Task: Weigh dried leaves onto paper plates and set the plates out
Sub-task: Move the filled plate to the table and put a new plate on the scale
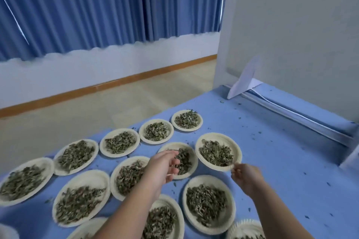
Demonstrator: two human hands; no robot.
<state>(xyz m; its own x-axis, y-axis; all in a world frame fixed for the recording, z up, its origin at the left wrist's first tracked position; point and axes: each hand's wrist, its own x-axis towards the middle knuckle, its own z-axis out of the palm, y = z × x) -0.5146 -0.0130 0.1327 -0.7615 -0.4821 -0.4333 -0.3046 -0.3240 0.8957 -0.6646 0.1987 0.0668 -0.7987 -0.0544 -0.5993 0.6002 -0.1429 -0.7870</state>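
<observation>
Blue cloth-covered tabletop, far-left edge open to the floor. Round white paper plates laid on it in three rough diagonal rows, close together, some rims touching or overlapping. Each with a heap of dried green-brown leaves. More plates cut off at the bottom edge of view. Rightmost middle-row plate tilted, near rim pinched by right hand; contact with cloth unclear. Loose leaf crumbs scattered over bare cloth, mostly right of the plates. Folded white paper sheet standing on edge at back right. Long pale strip along the raised cloth ridge there; material unclear.
</observation>
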